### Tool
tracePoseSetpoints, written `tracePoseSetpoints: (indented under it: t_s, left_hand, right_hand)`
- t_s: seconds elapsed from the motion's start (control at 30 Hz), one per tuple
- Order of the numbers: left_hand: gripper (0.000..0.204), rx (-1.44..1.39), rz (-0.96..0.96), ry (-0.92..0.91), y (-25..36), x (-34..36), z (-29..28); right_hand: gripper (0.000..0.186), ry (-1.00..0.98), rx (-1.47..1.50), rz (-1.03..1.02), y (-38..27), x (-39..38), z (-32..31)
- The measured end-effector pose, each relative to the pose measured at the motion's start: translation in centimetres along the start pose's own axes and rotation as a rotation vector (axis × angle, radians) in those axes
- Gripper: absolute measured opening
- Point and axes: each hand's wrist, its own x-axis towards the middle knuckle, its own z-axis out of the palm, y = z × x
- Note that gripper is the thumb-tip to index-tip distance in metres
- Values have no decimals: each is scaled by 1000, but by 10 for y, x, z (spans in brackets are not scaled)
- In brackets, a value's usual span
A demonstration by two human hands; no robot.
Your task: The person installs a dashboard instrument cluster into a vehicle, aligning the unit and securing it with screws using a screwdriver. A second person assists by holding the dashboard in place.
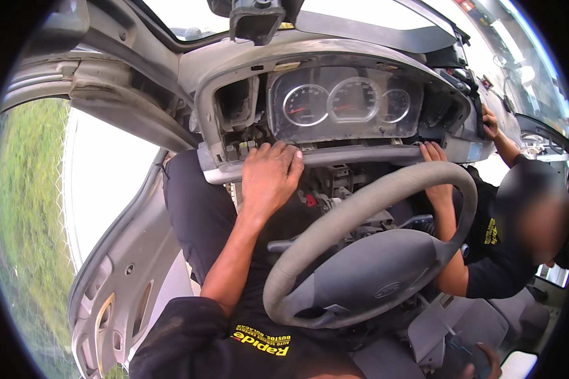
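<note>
My left hand (272, 177) grips the lower edge of a grey instrument-panel surround (354, 153), fingers curled over it, around a cluster of gauges (354, 95). A co-worker's hand (435, 164) holds the same edge further right, its forearm behind the steering wheel (367, 196); their other hand (490, 123) is at the surround's far right end. A partly seen hand (487, 360) low at the right, apparently my right, has curved fingers beside something thin and blue; whether it holds anything is unclear.
The co-worker (499, 265) in dark clothing leans in from the right. An open door (110, 297) is at the left, with grass outside. Exposed column parts and stalks (335, 183) sit behind the wheel. Grey seats (436, 335) show at lower right; the windscreen is above the dashboard.
</note>
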Motion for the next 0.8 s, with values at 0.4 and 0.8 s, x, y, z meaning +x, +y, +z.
tracePoseSetpoints:
  t_s: [0.4, 0.8]
  left_hand:
    - [27, -109, 19, -25, -5, 3, -4]
    - [26, -118, -1, -69, -9, 7, -4]
  right_hand:
    - [64, 44, 1090, 244, -54, 119, 153]
    - [27, -125, 1520, -444, -168, 279, 220]
